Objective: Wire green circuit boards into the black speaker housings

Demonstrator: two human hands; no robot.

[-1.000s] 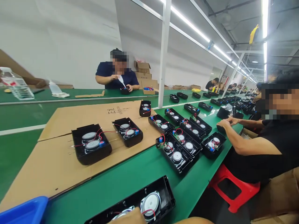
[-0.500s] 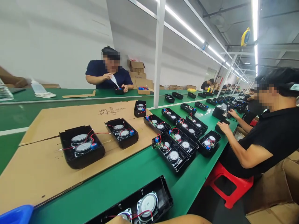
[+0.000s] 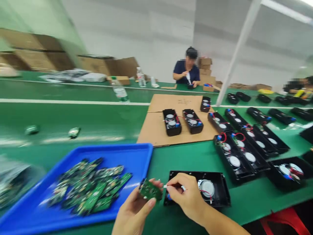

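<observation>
Between the thumb and fingers of my left hand (image 3: pixel 134 209) is a green circuit board (image 3: pixel 150 190), held up over the green bench. My right hand (image 3: pixel 187 195) pinches a small white wire connector (image 3: pixel 165 186), its tip just beside the board's edge; I cannot tell whether the two touch. Behind and under my right hand lies a black speaker housing (image 3: pixel 221 182), partly covered by the hand. A round silver speaker (image 3: pixel 206 188) with red wire shows in its right half. To the left, a blue tray (image 3: pixel 137 150) holds a heap of similar green circuit boards (image 3: pixel 97 189).
More black housings with speakers (image 3: pixel 234 160) stand on the right, some on a cardboard sheet (image 3: pixel 156 135). Across the bench a person (image 3: pixel 187 70) holds a white bottle. A plastic bottle (image 3: pixel 120 91) and a plastic bag (image 3: pixel 14 182) are at left.
The view has swung left and down, bringing the blue tray and both my hands into sight. A circuit board is now in my left hand and a connector in my right.
</observation>
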